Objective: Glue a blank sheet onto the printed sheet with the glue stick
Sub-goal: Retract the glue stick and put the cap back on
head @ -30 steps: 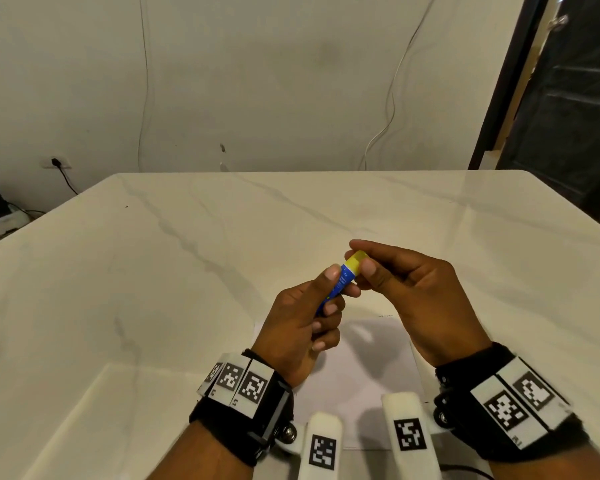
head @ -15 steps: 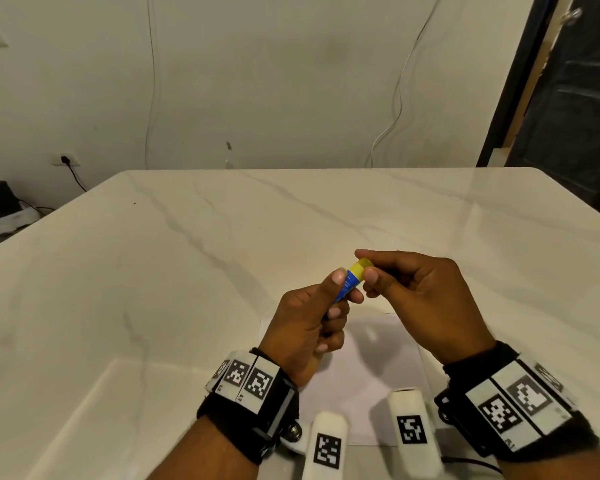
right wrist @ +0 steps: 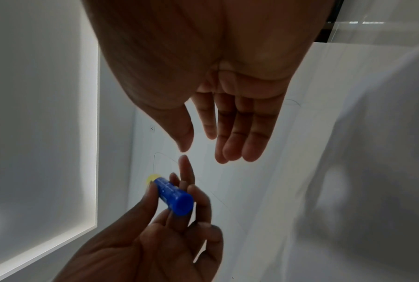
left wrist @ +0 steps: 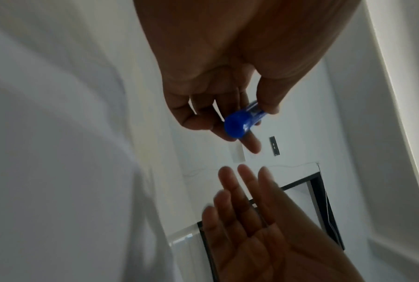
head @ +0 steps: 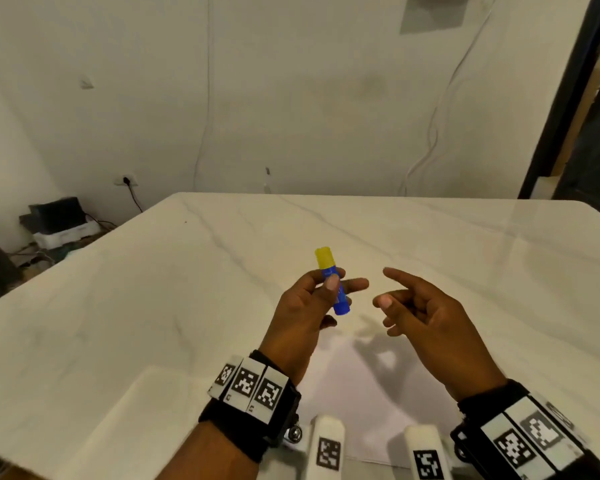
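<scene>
Left hand (head: 302,313) pinches glue stick (head: 332,282), yellow cap at 12 o'clock. Right hand (head: 426,323) loose, empty. Sheet (head: 354,393) partly hidden by wrists; print unreadable.

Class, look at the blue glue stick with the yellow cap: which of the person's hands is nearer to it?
Left. The left hand holds the glue stick between thumb and fingers; the right hand is open beside it, not touching.

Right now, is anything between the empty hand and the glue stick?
Nothing: in the head view only open air separates the right hand from the glue stick pinched by the left hand.
</scene>
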`<action>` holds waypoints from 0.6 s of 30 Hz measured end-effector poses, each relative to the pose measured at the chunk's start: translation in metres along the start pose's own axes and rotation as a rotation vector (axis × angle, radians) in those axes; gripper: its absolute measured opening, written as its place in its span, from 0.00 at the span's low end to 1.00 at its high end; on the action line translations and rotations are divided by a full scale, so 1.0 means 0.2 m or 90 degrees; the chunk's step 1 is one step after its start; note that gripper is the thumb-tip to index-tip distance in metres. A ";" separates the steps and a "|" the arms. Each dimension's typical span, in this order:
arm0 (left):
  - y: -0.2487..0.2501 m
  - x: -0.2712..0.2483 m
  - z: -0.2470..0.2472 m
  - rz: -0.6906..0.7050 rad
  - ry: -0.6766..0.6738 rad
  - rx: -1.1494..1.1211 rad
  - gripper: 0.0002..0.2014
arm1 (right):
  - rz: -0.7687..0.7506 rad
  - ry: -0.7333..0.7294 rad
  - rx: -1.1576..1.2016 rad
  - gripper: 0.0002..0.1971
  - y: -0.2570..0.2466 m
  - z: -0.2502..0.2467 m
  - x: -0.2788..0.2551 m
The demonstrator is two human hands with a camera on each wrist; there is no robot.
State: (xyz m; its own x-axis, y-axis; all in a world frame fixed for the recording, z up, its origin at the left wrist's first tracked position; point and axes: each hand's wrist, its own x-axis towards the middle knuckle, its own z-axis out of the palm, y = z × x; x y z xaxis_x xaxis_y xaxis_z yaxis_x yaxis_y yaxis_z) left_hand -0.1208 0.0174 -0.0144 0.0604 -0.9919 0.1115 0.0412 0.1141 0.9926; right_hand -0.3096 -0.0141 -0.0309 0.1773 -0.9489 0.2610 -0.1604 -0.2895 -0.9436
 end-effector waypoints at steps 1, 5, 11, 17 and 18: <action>0.03 0.00 -0.04 0.019 0.009 0.041 0.14 | 0.005 -0.007 -0.002 0.19 0.00 0.00 0.00; 0.10 0.03 -0.22 0.056 0.085 0.214 0.11 | 0.023 -0.027 -0.017 0.16 0.00 0.01 -0.02; 0.03 0.15 -0.45 -0.014 0.150 0.386 0.16 | 0.076 -0.061 -0.049 0.12 0.01 0.03 -0.03; -0.09 0.21 -0.52 -0.080 0.172 0.447 0.12 | 0.102 -0.068 -0.074 0.09 0.02 0.02 -0.02; -0.10 0.21 -0.52 -0.092 0.173 0.451 0.12 | 0.103 -0.068 -0.076 0.09 0.03 0.02 -0.02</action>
State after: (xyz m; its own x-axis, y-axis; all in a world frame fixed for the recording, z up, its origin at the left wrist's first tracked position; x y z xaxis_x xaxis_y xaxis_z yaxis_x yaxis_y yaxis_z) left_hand -0.0145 -0.0214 -0.0347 0.3499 -0.9352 0.0546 -0.5757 -0.1686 0.8001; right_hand -0.3072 -0.0111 -0.0380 0.2409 -0.9673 0.0798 -0.3078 -0.1542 -0.9389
